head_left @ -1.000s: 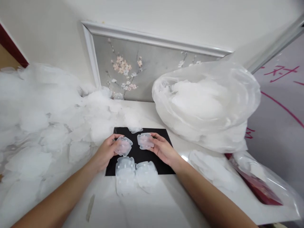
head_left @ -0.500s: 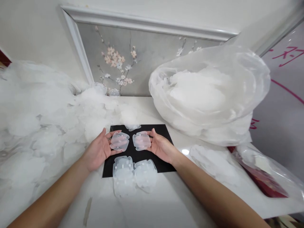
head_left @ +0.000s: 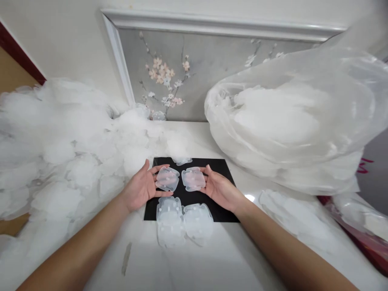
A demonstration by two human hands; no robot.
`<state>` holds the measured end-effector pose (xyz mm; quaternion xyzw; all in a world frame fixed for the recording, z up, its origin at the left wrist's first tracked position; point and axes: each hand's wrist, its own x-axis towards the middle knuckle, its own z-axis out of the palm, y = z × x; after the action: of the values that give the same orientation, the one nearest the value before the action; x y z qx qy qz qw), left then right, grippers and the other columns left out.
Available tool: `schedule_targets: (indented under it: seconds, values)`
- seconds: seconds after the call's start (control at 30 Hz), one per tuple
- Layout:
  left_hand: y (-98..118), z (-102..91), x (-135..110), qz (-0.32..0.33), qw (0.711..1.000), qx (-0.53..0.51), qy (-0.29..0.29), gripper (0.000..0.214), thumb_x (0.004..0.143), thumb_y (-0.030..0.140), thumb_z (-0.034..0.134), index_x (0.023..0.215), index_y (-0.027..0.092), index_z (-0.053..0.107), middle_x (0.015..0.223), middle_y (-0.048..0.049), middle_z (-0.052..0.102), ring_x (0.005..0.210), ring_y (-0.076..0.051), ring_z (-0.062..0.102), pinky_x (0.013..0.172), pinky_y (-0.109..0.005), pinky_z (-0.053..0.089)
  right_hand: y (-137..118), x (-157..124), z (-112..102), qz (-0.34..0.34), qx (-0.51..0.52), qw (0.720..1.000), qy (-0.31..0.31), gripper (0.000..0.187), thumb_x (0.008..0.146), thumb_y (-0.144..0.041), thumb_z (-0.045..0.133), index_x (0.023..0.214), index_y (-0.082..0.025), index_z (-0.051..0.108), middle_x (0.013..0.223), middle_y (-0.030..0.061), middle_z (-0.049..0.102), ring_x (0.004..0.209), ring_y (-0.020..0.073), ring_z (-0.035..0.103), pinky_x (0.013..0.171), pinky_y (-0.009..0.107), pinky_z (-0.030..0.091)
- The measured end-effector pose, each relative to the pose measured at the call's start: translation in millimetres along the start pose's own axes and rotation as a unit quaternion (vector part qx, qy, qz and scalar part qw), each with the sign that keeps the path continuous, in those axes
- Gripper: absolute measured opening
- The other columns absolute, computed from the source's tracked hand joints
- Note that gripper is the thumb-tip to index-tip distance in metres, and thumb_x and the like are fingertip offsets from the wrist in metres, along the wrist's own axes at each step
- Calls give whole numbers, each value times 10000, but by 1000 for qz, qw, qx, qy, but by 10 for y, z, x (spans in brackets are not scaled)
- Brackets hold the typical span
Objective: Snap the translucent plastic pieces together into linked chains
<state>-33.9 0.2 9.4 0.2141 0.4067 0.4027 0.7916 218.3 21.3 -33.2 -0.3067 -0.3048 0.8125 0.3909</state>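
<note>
My left hand (head_left: 142, 188) holds a translucent plastic piece (head_left: 167, 179) between thumb and fingers, palm turned up. My right hand (head_left: 220, 189) holds a second translucent plastic piece (head_left: 193, 179) the same way. Both pieces hover side by side over a black mat (head_left: 222, 173) on the white table. Two stacks of similar pieces (head_left: 183, 218) lie at the mat's near edge, just below my hands. Another piece (head_left: 182, 161) rests at the mat's far edge.
A large heap of loose translucent pieces (head_left: 63, 141) covers the left side of the table. A big clear plastic bag (head_left: 291, 121) full of such pieces sits at the right. A framed flower picture (head_left: 169, 81) leans against the wall behind.
My hands have turned palms up and brought the two pieces closer together. The camera view shifted slightly, the scene moving to the right in frame.
</note>
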Motion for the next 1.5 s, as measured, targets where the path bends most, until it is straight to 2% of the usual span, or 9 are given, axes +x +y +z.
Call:
schedule_targets:
  seconds: [0.5,0.63,0.77,0.93,1.07,1.13,1.23,1.4,1.5]
  values:
    - [9,4,-13,-4,1000,15,-27,645,903,653,370,1265,160,576,1255,-176,629,1222,-355,544,972,-627,444,-50,1,2,15,9,1000,-23,360,852,-502,643,1052,-204,668,1137,83,697,1085,248,647,1008,475,474]
    - [1,-17,13,48,998,22,-26,602,927,608,365,1015,120,707,1103,-165,707,1207,-333,561,1036,-546,423,-102,-46,23,18,3,997,-81,343,846,-509,647,1082,-260,656,1325,71,607,1249,297,541,973,575,471]
    - [-9,-55,34,123,989,76,-40,625,920,609,383,809,109,741,896,-167,749,1165,-333,597,1089,-470,373,-95,-60,53,-27,-57,995,-81,422,840,-625,581,831,-213,677,1276,104,641,1291,298,507,1034,543,419]
    - [-19,-30,31,146,983,102,-34,650,888,667,391,1105,142,707,1158,-171,702,1251,-353,530,1066,-511,381,-67,-45,51,-84,-99,990,-51,459,834,-658,558,918,-225,684,1270,110,646,1250,301,550,1012,524,442]
    - [-36,-6,29,166,981,104,2,482,851,601,550,1127,228,681,1348,-117,586,1360,-353,404,1012,-509,442,-57,-41,30,-94,-133,986,-42,377,832,-586,621,976,-240,659,1312,100,617,1260,292,546,1005,503,461]
    - [-53,-14,30,169,975,142,22,401,788,475,699,1124,259,663,1351,-92,572,1353,-328,416,1020,-478,442,-32,-33,21,-106,-194,975,-25,306,776,-455,735,974,-243,638,1288,85,628,1234,273,570,1016,475,460]
    - [-88,-39,36,159,957,239,37,543,676,332,818,1173,266,610,1305,-85,591,1263,-294,510,1011,-428,442,18,-31,30,-126,-319,939,20,317,719,-264,758,1004,-240,620,1117,59,692,1096,231,646,953,414,502]
    - [-123,-40,50,162,929,332,35,584,693,351,786,1218,226,564,1126,-84,679,1010,-249,643,895,-394,489,25,-78,90,-155,-453,875,71,213,778,-201,609,983,-215,665,932,29,722,867,185,670,813,357,524]
    - [-120,-13,46,167,918,357,43,487,732,372,748,1169,206,609,1015,-71,715,920,-238,664,854,-385,501,6,-66,74,-152,-443,880,76,168,781,-215,607,936,-214,672,907,29,723,821,186,665,753,346,516]
